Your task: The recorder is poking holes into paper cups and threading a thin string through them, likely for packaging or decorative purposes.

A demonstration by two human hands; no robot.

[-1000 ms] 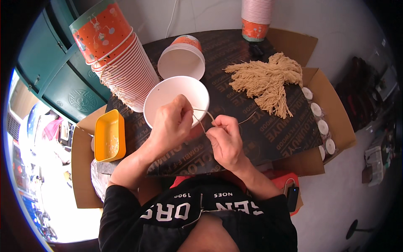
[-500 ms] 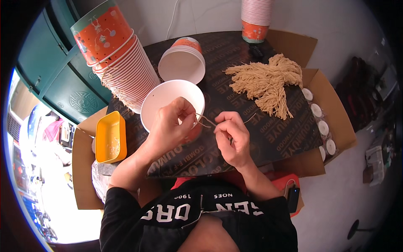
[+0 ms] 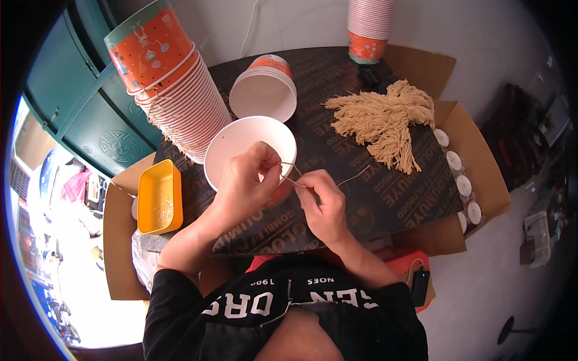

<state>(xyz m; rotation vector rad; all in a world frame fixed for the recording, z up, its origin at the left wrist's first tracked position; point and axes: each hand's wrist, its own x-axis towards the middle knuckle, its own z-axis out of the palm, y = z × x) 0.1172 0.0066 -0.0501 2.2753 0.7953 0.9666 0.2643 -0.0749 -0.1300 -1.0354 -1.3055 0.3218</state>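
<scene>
In front of me a paper bucket [image 3: 232,141] with a white inside lies tilted, its mouth toward me. My left hand [image 3: 250,177] is over its rim, fingers pinched on a thin tan string. My right hand [image 3: 322,201], just right of it, pinches the same string [image 3: 355,176], which makes a small loop between the hands; a loose end trails out to the right. Whether the string passes through the bucket's rim is hidden by my left fingers. A bundle of tan strings [image 3: 388,120] lies at the right of the table.
On the left leans a tall stack of orange buckets [image 3: 180,90] with strings hanging along it. A few nested buckets [image 3: 265,90] lie behind. A yellow tray [image 3: 159,207] with small bits stands at the left edge. An open cardboard box [image 3: 481,162] holds white-capped rolls on the right.
My right hand has moved slightly left, closer to my left hand, and the string loop between them has tightened up. My left hand stays nearly where it was.
</scene>
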